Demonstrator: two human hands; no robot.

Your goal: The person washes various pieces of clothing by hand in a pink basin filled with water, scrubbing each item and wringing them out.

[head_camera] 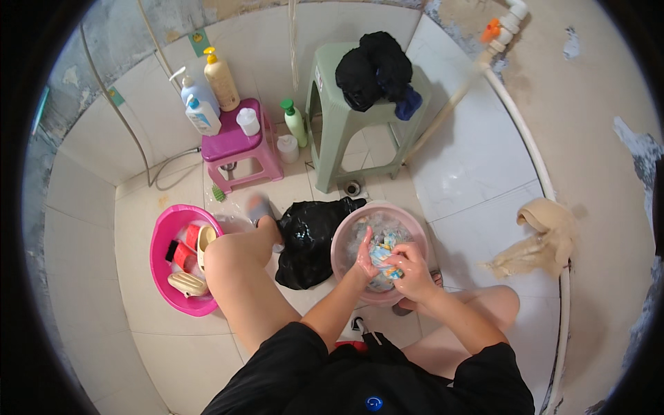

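Between my two hands is a wet, multicoloured patterned cloth (385,257), bunched up over a pale pink basin (338,248) of cloudy, sudsy water. My left hand (366,255) lies against the cloth's left side, palm inward and fingers extended. My right hand (413,270) grips the cloth from the right with bent fingers. A wet black garment or bag (306,244) lies on the tiled floor just left of the basin.
A bright pink tub (162,290) with sandals and a scrubbing brush stands left of my knee. Ahead are a purple-topped stool (228,142) with pump bottles and a green stool (340,119) with dark cloth (376,70). A beige cloth (544,241) hangs on the right-hand pipe.
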